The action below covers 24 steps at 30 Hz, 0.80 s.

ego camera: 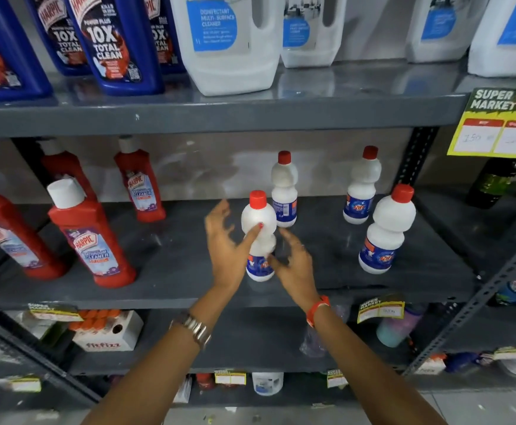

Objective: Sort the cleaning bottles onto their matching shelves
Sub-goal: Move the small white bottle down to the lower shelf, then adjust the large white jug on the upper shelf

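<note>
On a grey supermarket middle shelf [189,265], red Harpic bottles [92,240] stand at nine o'clock. At centre, a person's left hand [227,250], fingers spread, touches one fingertip to an upright white red-capped bottle [259,237]; the right hand [295,265], fingers loosely apart and blurred, sits just beside its label. Three matching white bottles [385,231] stand toward three o'clock.

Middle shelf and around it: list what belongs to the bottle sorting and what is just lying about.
Job in hand:
- white red-capped bottle between the left hand and right hand
- three more white red-capped bottles
- red Harpic bathroom cleaner bottles
- blue Harpic bottles
- white cleaner jugs

Lying about:
- Fitfizz box
- price tag
- dark green bottle
</note>
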Motion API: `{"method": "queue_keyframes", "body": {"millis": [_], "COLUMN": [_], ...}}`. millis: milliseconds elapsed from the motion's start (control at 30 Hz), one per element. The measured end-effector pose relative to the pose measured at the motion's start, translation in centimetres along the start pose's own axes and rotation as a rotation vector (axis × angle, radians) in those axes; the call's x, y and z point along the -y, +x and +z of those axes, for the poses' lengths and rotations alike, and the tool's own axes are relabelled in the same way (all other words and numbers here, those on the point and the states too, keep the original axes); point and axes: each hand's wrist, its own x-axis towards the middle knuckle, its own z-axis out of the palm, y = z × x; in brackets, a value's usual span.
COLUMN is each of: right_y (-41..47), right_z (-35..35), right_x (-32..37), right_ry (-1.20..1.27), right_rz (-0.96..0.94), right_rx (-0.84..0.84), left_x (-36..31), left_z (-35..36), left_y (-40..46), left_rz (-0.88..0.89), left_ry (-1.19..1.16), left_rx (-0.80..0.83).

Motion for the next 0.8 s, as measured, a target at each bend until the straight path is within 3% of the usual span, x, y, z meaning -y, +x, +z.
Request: {"method": "queue_keyframes", "body": {"millis": [67, 167, 267, 433, 500, 667, 800], "right_y": [-0.1, 0.2, 1.0, 4.0, 6.6, 11.9, 12.8], "right_z": [-1.8, -4.7, -6.7, -7.5, -7.5, -6.5, -5.3], "right_x": [2.8, 9.2, 15.5, 23.0, 25.2, 28.7, 28.8], "right_ry": [0.061, 0.052, 0.044, 0.095, 0.072, -0.026, -0.064], "right_rz": [-0.093, -0.371, -0.616, -0.736, -0.653, -0.3, -0.265], "right_rx": [-0.115, -0.267, -0.365, -0.438, -0.378, -0.039, -0.088], "left_x": [-3.1, -9.0, -14.3, -19.1, -20.1, -20.9, -20.0], "left_z": [-1.3, -3.2, -4.8, -6.3, -6.0, -4.9, -4.5], "left_y": [-0.4, 0.7, 3.2, 8.4, 10.5, 14.2, 15.5], "left_rz": [0.267, 0.609, 0.745, 0.653, 0.54, 0.39, 0.253], "left_ry": [-0.013, -0.043, -0.097, -0.105, -0.106, -0.031, -0.031], "left_rx": [-0.227, -0.427, -0.517, -0.294, -0.201, -0.056, -0.002]}}
